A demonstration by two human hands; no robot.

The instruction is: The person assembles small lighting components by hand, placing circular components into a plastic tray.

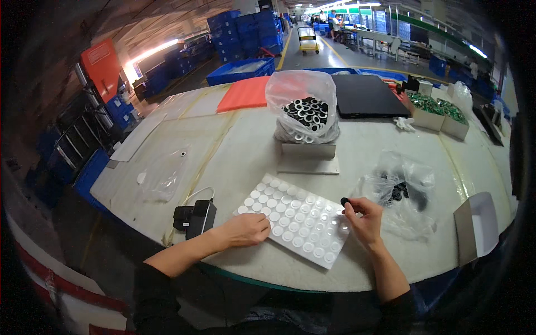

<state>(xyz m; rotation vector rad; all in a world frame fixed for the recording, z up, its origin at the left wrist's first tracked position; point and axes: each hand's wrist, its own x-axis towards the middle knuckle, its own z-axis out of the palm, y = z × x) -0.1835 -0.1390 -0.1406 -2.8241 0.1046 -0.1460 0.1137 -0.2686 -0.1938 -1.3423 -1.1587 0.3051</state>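
Observation:
A white tray (328,264) with rows of round recesses lies slantwise in front of me; many recesses on its left side look filled with white discs. My left hand (248,229) rests at the tray's near left edge, fingers curled together, and whatever they hold is hidden. Between thumb and fingertips of my right hand (365,219) is a small black round disc (345,202), held just above the tray's right end. A clear plastic bag (421,220) containing black pieces (397,191) lies right of that hand.
Behind the tray, an open bag of black-and-silver rings (307,117) sits on a metal stand (308,163). A black device (200,218) with a cable is at left, an open white box (477,229) at right. Farther back are a red foam sheet (243,94) and boxes of green parts (429,119).

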